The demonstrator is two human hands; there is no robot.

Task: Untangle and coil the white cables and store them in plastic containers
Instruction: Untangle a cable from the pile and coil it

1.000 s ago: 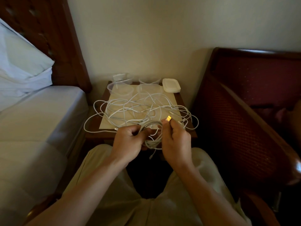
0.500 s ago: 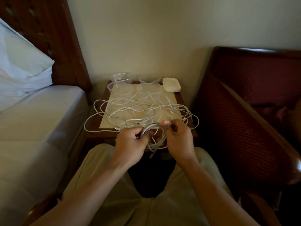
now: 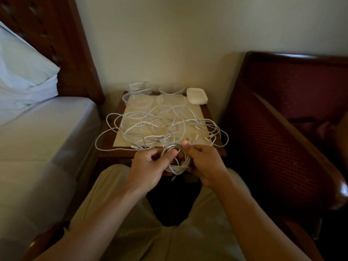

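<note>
A: Entry, hands. A coiled white cable (image 3: 177, 160) is gripped by the left hand (image 3: 150, 166), thumb laid across the loops. The coil's 3 o'clock side is pinched by the right hand (image 3: 204, 163), a plug end (image 3: 187, 138) showing just above its fingertips.

B: Location of remaining cables?

A: A loose white tangle (image 3: 160, 127) is spread over the worktop (image 3: 216, 147), at 12 o'clock from the hands, some loops hanging past the edges.

B: Containers?

A: Clear plastic containers (image 3: 137, 99) are noted at the worktop's far edge; a stack of white lids (image 3: 197, 95) at 1 o'clock. A bed (image 3: 47, 129) lies at 9 o'clock.
</note>
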